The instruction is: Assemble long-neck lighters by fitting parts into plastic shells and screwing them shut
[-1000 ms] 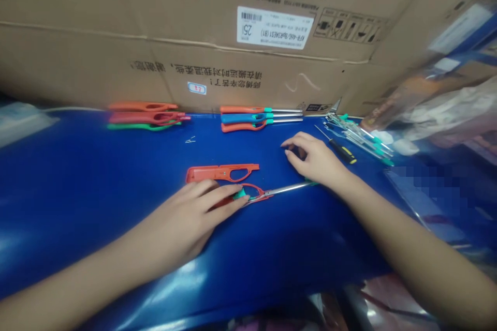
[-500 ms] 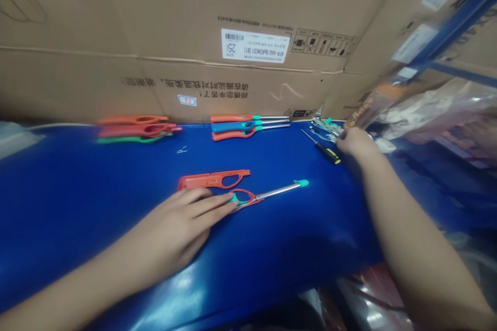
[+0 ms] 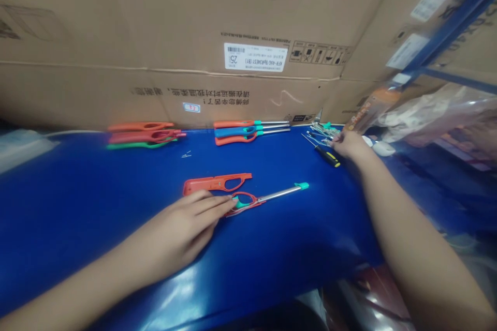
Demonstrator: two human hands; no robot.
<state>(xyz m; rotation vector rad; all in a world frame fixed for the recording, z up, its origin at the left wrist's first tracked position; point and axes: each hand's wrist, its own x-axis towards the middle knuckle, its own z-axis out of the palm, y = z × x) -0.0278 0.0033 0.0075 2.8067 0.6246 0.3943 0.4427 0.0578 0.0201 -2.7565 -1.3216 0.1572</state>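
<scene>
My left hand [image 3: 194, 222] lies over an opened orange gas lighter [image 3: 254, 201], its fingers closed on the handle beside the green trigger. The lighter's metal tube points right and ends in a green tip; my hand hides most of its handle. Just behind it lies a loose orange handle half [image 3: 213, 183]. Over at the back right, my right hand [image 3: 351, 145] is at a pile of small metal and green parts [image 3: 324, 130], fingers pinched together. What they hold, if anything, is too small to make out. A black and yellow screwdriver [image 3: 327, 156] lies close to those fingers.
Three long lighters [image 3: 235, 132] lie along the back, with a stack of red, orange and green handle shells [image 3: 142, 134] to their left. A large cardboard box [image 3: 155, 62] walls off the back. An orange bottle [image 3: 373, 108] and plastic bags [image 3: 438, 114] stand right.
The view has tilted up slightly, showing more of the box. My right hand has shifted a little left at the parts pile. My left hand stays on the lighter.
</scene>
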